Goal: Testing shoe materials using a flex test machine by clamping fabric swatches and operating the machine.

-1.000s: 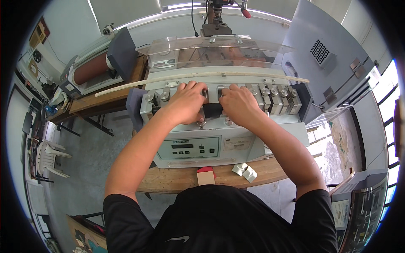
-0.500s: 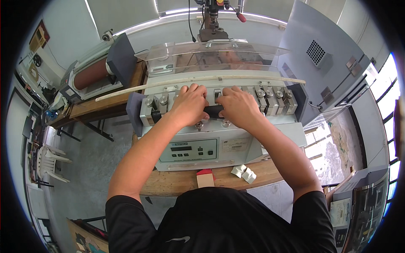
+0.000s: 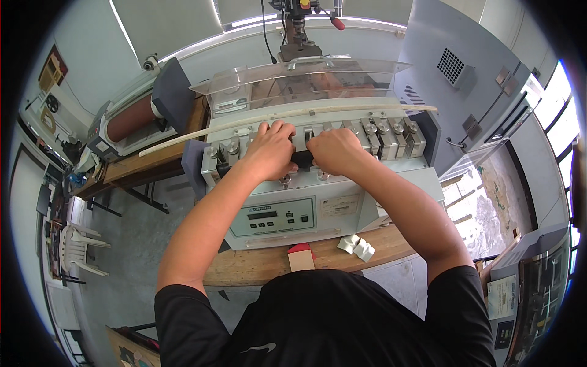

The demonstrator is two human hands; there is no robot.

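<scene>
A pale grey bench machine stands in front of me with a row of metal clamps topped by round knobs. Between my hands, at the middle of the row, lies a short black flexible-looking piece. My left hand is curled over the clamps, its thumb against the left end of the black piece. My right hand is closed beside its right end, next to an upright metal clamp part; what its fingertips grip is hidden. Below sits a control panel with a small display.
A raised clear cover stands behind the clamps, with a long pale rod before it. On the wooden bench lie a red and tan piece and crumpled white pieces. A roller machine is at left.
My right hand has turned and curled in, so its thumb no longer shows on the black piece. My left hand keeps its grip. The whole view has shifted slightly.
</scene>
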